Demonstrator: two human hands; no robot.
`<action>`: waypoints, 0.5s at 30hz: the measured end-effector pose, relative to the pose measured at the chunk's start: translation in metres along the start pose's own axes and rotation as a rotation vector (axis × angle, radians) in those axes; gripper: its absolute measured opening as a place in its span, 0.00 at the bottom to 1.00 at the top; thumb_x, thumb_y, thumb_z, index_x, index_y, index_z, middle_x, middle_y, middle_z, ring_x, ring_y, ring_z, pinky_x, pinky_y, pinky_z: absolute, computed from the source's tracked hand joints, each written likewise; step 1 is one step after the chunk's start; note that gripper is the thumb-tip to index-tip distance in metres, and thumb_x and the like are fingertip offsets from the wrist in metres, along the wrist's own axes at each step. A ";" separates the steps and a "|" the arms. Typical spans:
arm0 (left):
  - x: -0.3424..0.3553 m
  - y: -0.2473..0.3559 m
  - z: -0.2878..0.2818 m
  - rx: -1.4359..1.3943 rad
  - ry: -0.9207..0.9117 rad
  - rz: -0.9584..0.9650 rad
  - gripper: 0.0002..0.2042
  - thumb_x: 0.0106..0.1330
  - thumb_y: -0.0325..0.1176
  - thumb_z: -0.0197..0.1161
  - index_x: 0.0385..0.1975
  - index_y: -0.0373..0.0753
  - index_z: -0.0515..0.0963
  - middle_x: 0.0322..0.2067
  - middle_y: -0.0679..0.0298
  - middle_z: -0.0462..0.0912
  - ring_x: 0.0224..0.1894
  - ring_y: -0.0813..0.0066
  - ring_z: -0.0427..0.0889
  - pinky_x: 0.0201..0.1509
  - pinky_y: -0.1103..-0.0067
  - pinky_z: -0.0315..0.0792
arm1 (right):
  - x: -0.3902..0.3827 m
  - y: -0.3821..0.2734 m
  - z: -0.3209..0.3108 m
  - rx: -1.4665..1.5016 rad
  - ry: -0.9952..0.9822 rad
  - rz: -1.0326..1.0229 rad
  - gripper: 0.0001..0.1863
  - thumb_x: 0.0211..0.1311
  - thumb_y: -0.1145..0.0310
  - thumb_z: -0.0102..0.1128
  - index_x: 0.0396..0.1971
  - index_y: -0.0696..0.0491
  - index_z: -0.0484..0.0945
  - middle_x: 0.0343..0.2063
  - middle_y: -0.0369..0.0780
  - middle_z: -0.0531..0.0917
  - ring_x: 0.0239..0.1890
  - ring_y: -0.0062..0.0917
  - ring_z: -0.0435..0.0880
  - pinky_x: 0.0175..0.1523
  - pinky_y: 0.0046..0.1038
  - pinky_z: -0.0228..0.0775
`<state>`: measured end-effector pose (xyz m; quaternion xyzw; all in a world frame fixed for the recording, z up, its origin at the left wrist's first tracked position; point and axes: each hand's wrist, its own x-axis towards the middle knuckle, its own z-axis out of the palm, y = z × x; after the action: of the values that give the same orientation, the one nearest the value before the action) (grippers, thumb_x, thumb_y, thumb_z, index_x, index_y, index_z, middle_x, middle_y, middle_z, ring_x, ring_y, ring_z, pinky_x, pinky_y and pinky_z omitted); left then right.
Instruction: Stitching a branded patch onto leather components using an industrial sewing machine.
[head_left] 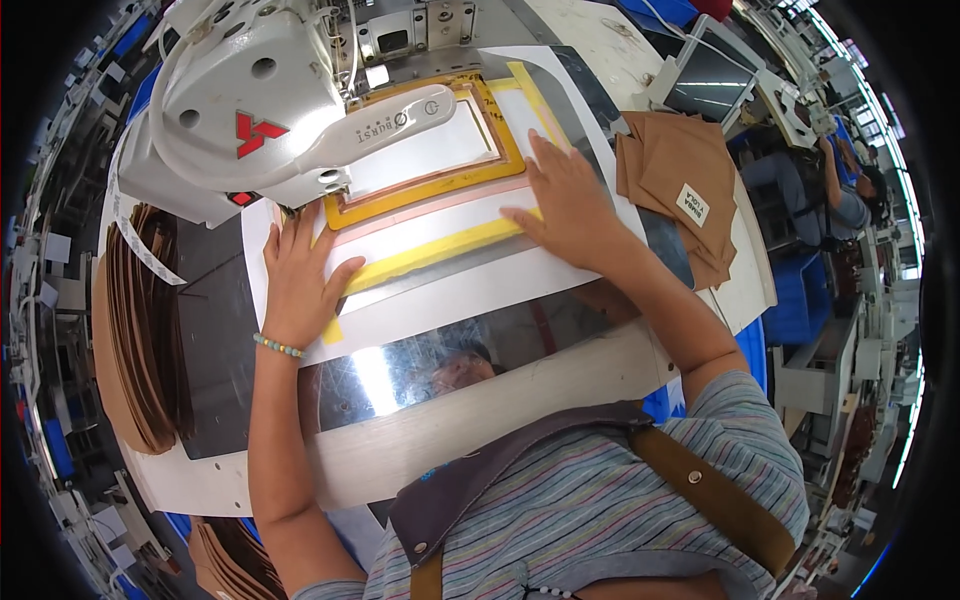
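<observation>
My left hand [302,288] lies flat with spread fingers on the left side of a white sheet [440,293] edged with yellow tape strips [430,258]. On the sheet's right side my right hand [570,205] rests, also open, its fingers reaching up along the tape. Between the hands sits a yellow rectangular frame [440,187] around a white panel. The white head of a sewing machine [240,95] hangs over the frame's left part and hides some of it. Neither hand grips anything.
Stacked brown pieces [140,340] stand at the left. Brown flat pieces [680,180], one with a white label, lie at the right. A shiny metal plate [470,350] is in front of the sheet. Another person [850,200] works at far right, near a blue bin [795,295].
</observation>
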<state>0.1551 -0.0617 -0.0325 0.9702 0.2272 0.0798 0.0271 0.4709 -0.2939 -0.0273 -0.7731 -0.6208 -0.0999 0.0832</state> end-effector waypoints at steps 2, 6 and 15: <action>0.000 0.001 -0.002 0.003 0.005 0.010 0.33 0.80 0.56 0.53 0.74 0.37 0.71 0.80 0.45 0.61 0.83 0.46 0.54 0.86 0.51 0.39 | 0.016 0.011 -0.029 0.017 0.097 -0.022 0.30 0.76 0.52 0.58 0.58 0.67 0.79 0.68 0.59 0.73 0.73 0.47 0.69 0.76 0.48 0.60; -0.003 -0.002 0.003 0.009 0.027 0.011 0.32 0.80 0.55 0.53 0.73 0.37 0.73 0.80 0.45 0.62 0.83 0.46 0.54 0.86 0.51 0.39 | 0.067 0.024 -0.044 0.369 0.108 -0.182 0.11 0.67 0.74 0.59 0.46 0.55 0.87 0.46 0.46 0.88 0.55 0.36 0.83 0.57 0.41 0.74; -0.003 0.000 0.003 -0.008 0.037 -0.002 0.31 0.79 0.55 0.55 0.71 0.38 0.74 0.79 0.47 0.62 0.83 0.46 0.55 0.85 0.51 0.40 | 0.113 0.006 -0.014 0.065 -0.315 -0.327 0.08 0.68 0.78 0.56 0.33 0.54 0.85 0.36 0.41 0.85 0.48 0.33 0.78 0.60 0.35 0.66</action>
<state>0.1527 -0.0628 -0.0361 0.9682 0.2282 0.0988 0.0268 0.4998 -0.1924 0.0149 -0.6653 -0.7459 0.0299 -0.0069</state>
